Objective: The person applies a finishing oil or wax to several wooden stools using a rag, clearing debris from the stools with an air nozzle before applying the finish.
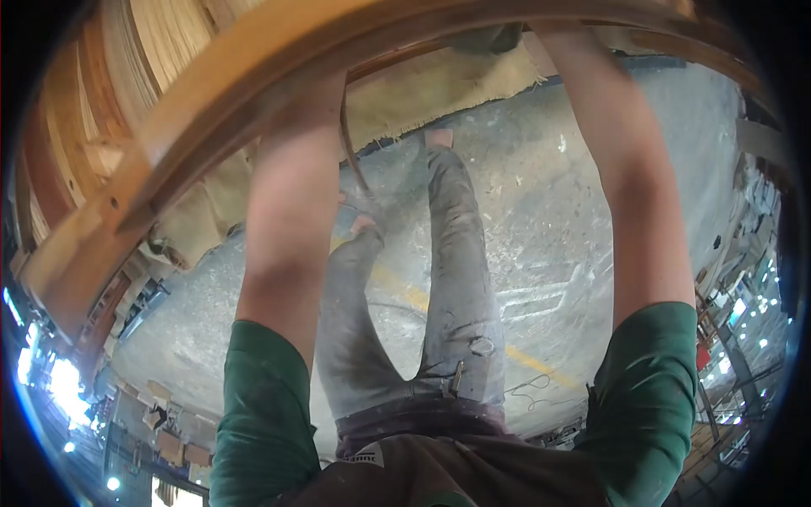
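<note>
A long curved wooden piece (169, 127), orange-brown and smooth, arches across the top of the head view. Both forearms in green sleeves reach up to it. The left forearm passes behind or under its lower edge, and that hand is hidden by the wood. The right forearm meets the piece near the top right, with its fingers out of sight as well. What either hand holds cannot be made out. A thin brown strip (347, 144) hangs down beside the left forearm.
Stacked wooden boards (93, 93) lie at the upper left. Tan burlap (422, 97) spreads over the grey concrete floor (541, 203) behind the arms. A thin cord (532, 393) lies on the floor. Cluttered racks (735, 372) stand at the right edge.
</note>
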### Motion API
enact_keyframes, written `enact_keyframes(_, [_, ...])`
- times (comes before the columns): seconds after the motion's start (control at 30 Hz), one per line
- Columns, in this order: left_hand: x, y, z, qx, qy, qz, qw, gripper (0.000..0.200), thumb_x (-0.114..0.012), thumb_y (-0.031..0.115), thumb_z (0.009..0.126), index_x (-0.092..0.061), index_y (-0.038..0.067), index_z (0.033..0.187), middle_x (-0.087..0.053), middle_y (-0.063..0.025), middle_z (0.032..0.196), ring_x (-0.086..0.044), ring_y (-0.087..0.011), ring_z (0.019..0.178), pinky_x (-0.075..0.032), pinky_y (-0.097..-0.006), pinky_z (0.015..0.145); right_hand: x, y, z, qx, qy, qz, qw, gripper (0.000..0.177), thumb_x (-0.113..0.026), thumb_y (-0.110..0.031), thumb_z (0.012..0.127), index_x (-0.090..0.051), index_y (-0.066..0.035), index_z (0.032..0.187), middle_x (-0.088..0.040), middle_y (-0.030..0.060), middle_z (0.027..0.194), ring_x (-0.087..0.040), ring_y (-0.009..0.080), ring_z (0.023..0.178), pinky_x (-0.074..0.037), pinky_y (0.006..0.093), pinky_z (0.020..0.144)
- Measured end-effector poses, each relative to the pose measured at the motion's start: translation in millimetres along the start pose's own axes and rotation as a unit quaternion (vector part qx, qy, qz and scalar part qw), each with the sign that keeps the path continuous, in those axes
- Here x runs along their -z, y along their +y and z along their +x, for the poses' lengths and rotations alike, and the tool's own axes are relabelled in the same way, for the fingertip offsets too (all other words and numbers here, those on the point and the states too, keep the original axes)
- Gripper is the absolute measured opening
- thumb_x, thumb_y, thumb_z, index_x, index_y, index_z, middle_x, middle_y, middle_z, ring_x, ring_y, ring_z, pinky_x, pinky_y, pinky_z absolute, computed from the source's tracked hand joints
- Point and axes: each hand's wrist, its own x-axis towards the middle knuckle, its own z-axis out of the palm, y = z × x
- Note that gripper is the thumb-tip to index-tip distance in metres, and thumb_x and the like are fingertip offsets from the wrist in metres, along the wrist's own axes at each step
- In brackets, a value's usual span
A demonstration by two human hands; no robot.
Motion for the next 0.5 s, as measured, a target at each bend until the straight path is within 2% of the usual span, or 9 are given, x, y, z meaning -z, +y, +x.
enact_keyframes(0.23, [-13.9, 1.5, 0.3, -0.028, 0.046, -0.007, 0.999, 0.021, -0.056, 0.017, 0.088, -0.069, 0.007, 0.1, -0.07, -0.0161, 0.088, -0.066, -0.0369, 0.084, -0.051, -0.0477, 0.079, 10.6, -1.9, 13.7, 0.041, -0.018, -0.001, 0.999, 0.031, -0.065, -0.023, 0.091, -0.066, -0.003, 0.114, -0.066, 0.018, 0.114, -0.062, 0.0345, 0.107, -0.047, 0.0411, 0.095])
enact_keyframes(0.5, [-10.2, 14.9, 27.3, -0.043, 0.056, -0.002, 0.998, 0.021, -0.056, 0.017, 0.088, -0.069, 0.007, 0.099, -0.07, -0.0157, 0.087, -0.066, -0.0364, 0.084, -0.051, -0.0474, 0.078, 14.7, -14.0, 34.0, 0.049, -0.033, 0.025, 0.998, 0.031, -0.065, -0.023, 0.091, -0.066, -0.003, 0.115, -0.066, 0.0179, 0.115, -0.062, 0.0342, 0.107, -0.046, 0.0411, 0.095])
